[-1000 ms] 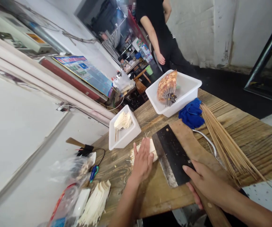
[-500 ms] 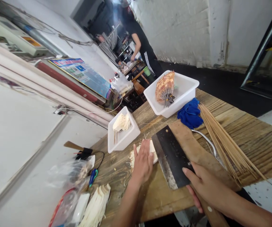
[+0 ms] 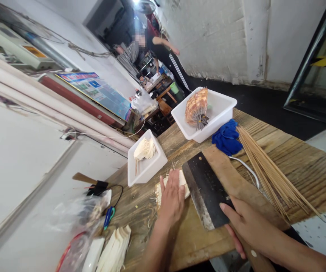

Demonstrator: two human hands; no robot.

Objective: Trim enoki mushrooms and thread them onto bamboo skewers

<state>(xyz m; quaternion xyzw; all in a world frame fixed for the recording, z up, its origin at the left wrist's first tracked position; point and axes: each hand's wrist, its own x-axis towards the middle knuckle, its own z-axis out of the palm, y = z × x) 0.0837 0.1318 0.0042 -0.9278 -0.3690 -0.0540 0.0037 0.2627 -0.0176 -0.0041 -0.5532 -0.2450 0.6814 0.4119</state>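
Observation:
My left hand (image 3: 173,198) lies flat with its fingers stretched out over a flat pale slab of food (image 3: 183,185). The slab has a ragged, shredded left edge, and much of it is hidden under the palm. In my right hand (image 3: 248,226) is the wooden handle of a cleaver (image 3: 207,192). Its wide dark blade is tilted beside the slab, close to my left fingers, and I cannot tell whether they touch. Beneath the blade lies a worn wooden cutting board (image 3: 225,162). More pale cut pieces (image 3: 116,245) lie in a stack at the lower left.
A white tub (image 3: 161,164) holds pale skewered food; a larger tub (image 3: 222,117) holds reddish skewers. Near the right edge lie a blue cloth (image 3: 227,138) and bamboo skewers (image 3: 265,170). A box cutter (image 3: 107,217) and plastic bags sit left. Another person (image 3: 165,53) stands farther back.
Both hands and the cleaver stay almost in place. The view has shifted slightly. In the background, the other person has leaned over and an arm is now bent outward.

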